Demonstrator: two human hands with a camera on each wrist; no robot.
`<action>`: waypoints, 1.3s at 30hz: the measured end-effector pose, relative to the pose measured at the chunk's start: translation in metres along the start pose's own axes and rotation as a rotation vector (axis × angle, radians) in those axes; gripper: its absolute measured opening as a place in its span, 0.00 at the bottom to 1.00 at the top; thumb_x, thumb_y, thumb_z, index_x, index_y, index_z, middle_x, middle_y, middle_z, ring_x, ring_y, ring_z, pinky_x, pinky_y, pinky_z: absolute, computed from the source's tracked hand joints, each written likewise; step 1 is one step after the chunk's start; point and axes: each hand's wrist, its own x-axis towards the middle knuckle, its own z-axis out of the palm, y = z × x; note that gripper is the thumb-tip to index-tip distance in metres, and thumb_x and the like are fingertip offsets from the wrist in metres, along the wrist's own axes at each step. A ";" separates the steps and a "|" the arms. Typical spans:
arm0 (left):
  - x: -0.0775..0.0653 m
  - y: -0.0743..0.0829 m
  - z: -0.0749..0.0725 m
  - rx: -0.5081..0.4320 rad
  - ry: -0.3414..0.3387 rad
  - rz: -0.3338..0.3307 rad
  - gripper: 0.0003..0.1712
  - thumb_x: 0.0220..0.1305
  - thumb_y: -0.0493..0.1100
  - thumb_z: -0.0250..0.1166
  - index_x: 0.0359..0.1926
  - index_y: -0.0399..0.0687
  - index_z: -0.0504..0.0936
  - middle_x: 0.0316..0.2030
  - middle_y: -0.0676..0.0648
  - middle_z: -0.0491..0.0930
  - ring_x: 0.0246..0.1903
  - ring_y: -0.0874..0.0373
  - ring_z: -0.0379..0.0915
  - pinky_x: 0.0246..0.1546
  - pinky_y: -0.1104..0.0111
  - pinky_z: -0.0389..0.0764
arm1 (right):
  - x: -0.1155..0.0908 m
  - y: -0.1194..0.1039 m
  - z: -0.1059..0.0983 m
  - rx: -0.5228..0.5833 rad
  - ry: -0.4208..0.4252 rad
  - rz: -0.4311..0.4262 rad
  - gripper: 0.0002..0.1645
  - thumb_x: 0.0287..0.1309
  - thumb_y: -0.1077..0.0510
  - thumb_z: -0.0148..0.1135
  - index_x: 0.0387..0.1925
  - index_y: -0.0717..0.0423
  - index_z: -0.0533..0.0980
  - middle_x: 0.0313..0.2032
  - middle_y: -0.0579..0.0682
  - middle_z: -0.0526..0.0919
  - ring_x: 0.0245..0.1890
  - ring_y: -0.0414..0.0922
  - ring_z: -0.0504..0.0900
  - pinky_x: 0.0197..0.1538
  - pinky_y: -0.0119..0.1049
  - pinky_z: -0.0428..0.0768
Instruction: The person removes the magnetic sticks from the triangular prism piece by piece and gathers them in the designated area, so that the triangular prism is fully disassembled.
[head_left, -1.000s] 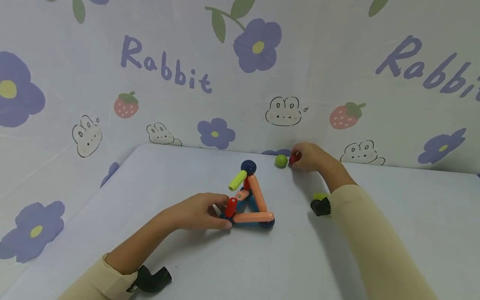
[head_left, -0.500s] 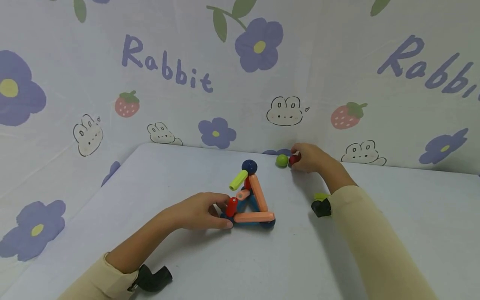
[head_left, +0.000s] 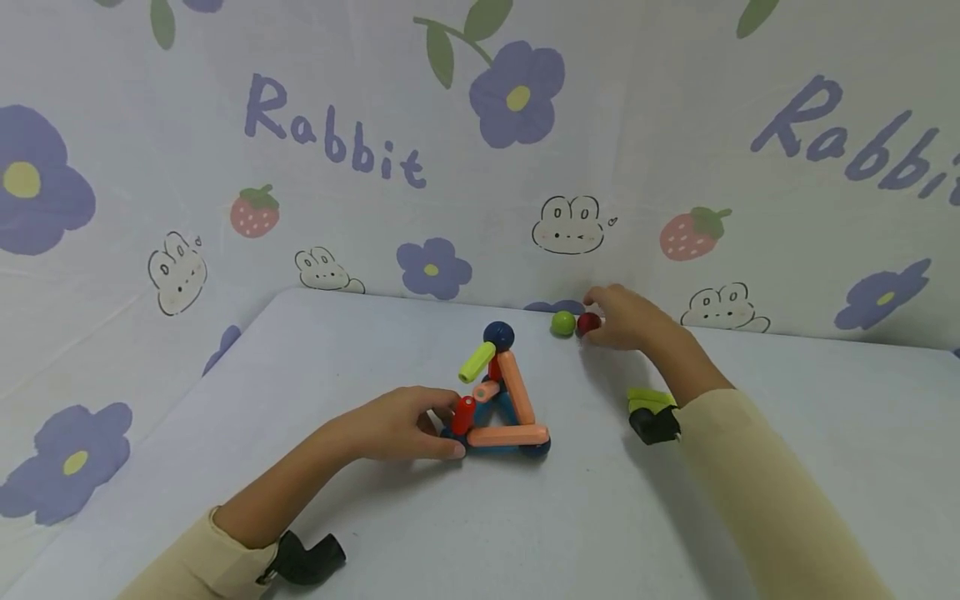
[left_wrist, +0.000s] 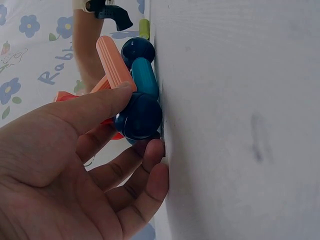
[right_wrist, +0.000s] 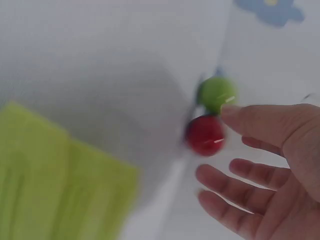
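Observation:
My left hand pinches a dark blue ball at the near left corner of a triangular frame of balls and sticks; the thumb lies on top of it in the left wrist view. Salmon sticks and blue sticks join the corners, and a red stick rises beside my fingers. A yellow-green stick juts from the top blue ball. At the table's back edge my right hand has its fingers spread by a dark red ball. A green ball sits beside the red one.
Yellow-green sticks lie on the white table by the right wrist, partly behind its black camera mount. A printed cloth with rabbits and flowers stands behind the table.
My right hand has loosened from the red ball and drawn slightly right, so more of the ball and the yellow-green sticks shows. My left hand and the frame stay put.

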 end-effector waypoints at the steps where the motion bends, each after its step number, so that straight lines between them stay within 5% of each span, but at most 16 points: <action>1: 0.000 0.000 0.000 0.000 -0.001 0.000 0.18 0.62 0.47 0.71 0.52 0.52 0.81 0.45 0.50 0.82 0.37 0.58 0.80 0.38 0.66 0.81 | -0.004 -0.005 -0.002 -0.033 0.024 -0.026 0.30 0.60 0.61 0.66 0.63 0.65 0.71 0.60 0.67 0.72 0.54 0.60 0.74 0.56 0.55 0.77; 4: 0.000 0.001 0.001 -0.001 -0.003 -0.006 0.18 0.62 0.47 0.72 0.52 0.53 0.81 0.45 0.50 0.82 0.37 0.58 0.79 0.38 0.66 0.81 | -0.020 -0.027 -0.008 -0.023 0.115 -0.148 0.24 0.61 0.61 0.66 0.58 0.62 0.76 0.57 0.64 0.75 0.48 0.56 0.77 0.52 0.53 0.79; 8: 0.000 0.003 0.000 -0.001 -0.009 -0.016 0.18 0.62 0.47 0.71 0.52 0.52 0.80 0.46 0.50 0.82 0.38 0.57 0.79 0.38 0.65 0.81 | -0.041 -0.061 -0.011 0.163 0.213 -0.437 0.18 0.60 0.65 0.67 0.53 0.59 0.80 0.51 0.56 0.79 0.45 0.51 0.79 0.49 0.46 0.82; 12: 0.000 0.002 -0.001 -0.006 -0.018 -0.007 0.18 0.63 0.47 0.71 0.53 0.52 0.80 0.46 0.49 0.81 0.38 0.57 0.79 0.38 0.65 0.81 | -0.059 -0.089 -0.005 0.178 0.203 -0.624 0.19 0.58 0.67 0.68 0.52 0.56 0.82 0.54 0.52 0.79 0.54 0.49 0.77 0.55 0.46 0.79; 18: 0.000 0.000 -0.001 -0.023 -0.029 0.021 0.17 0.63 0.47 0.70 0.51 0.52 0.80 0.45 0.50 0.82 0.37 0.57 0.79 0.38 0.65 0.81 | -0.062 -0.103 0.012 0.039 0.253 -0.722 0.19 0.55 0.67 0.71 0.49 0.54 0.84 0.57 0.53 0.79 0.60 0.52 0.73 0.57 0.44 0.77; 30: -0.001 -0.001 -0.002 -0.021 -0.015 0.019 0.16 0.63 0.47 0.71 0.50 0.51 0.80 0.44 0.50 0.81 0.35 0.57 0.79 0.36 0.65 0.81 | -0.048 -0.109 0.031 -0.198 0.577 -0.934 0.12 0.49 0.68 0.76 0.37 0.56 0.86 0.36 0.48 0.86 0.44 0.48 0.79 0.47 0.38 0.79; 39: -0.001 0.000 -0.002 -0.022 -0.012 0.008 0.18 0.62 0.47 0.71 0.52 0.50 0.81 0.43 0.51 0.81 0.36 0.58 0.79 0.37 0.65 0.81 | -0.048 -0.109 0.037 -0.089 0.620 -0.885 0.15 0.50 0.68 0.76 0.40 0.61 0.81 0.38 0.50 0.86 0.43 0.49 0.78 0.48 0.37 0.79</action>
